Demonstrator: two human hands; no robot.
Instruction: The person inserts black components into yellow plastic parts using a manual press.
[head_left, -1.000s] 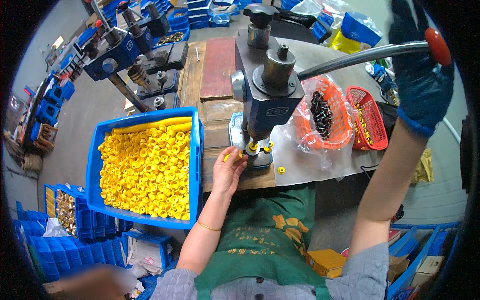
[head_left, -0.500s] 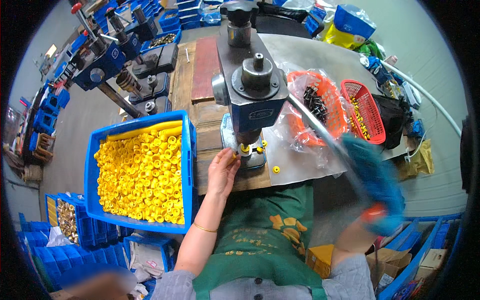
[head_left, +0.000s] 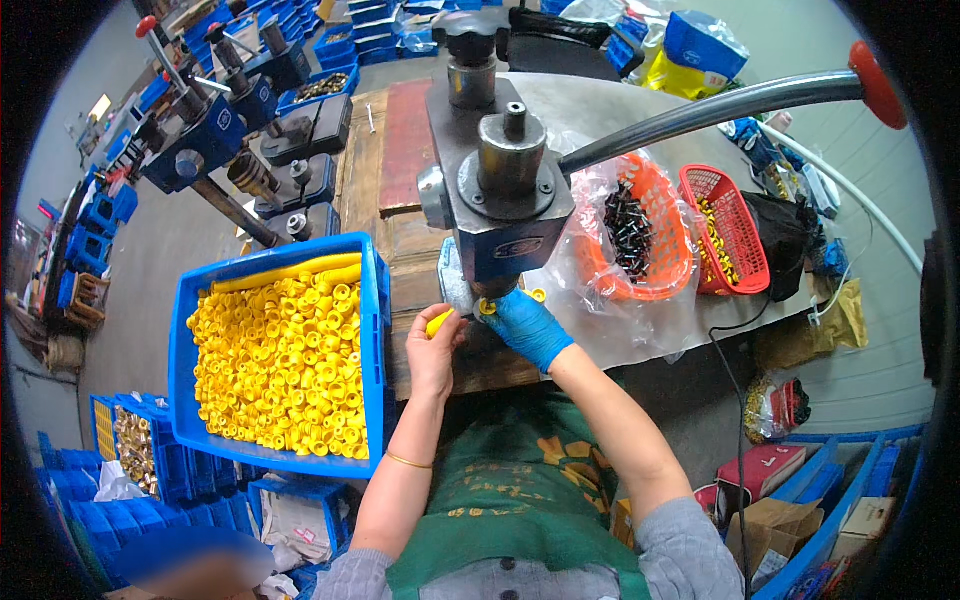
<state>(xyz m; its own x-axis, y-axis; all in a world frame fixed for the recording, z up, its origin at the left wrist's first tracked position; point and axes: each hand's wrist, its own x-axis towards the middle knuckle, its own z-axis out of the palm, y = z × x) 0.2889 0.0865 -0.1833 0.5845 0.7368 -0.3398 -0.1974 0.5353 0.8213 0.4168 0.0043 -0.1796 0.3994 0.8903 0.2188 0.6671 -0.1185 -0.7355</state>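
My bare left hand (head_left: 430, 355) pinches a small yellow plastic cap (head_left: 438, 322) just left of the press base (head_left: 457, 275). Under the ram of the bench press (head_left: 505, 215), my right hand (head_left: 530, 328) in a blue glove closes its fingertips on another yellow cap (head_left: 487, 307); the fingers partly hide it. One more yellow piece (head_left: 539, 296) shows just beyond the glove. The press's lever (head_left: 720, 108) with its red knob (head_left: 878, 85) stands raised to the right, untouched.
A blue bin (head_left: 378, 350) full of yellow caps stands at my left. Right of the press are an orange basket (head_left: 680, 265) with black parts and a red basket (head_left: 757, 240) with yellow parts. More presses (head_left: 215, 135) stand at the far left.
My right hand has let go of the lever and come to the press base, closing on a yellow cap. The lever has swung up. My left hand has drawn slightly back from the ram.
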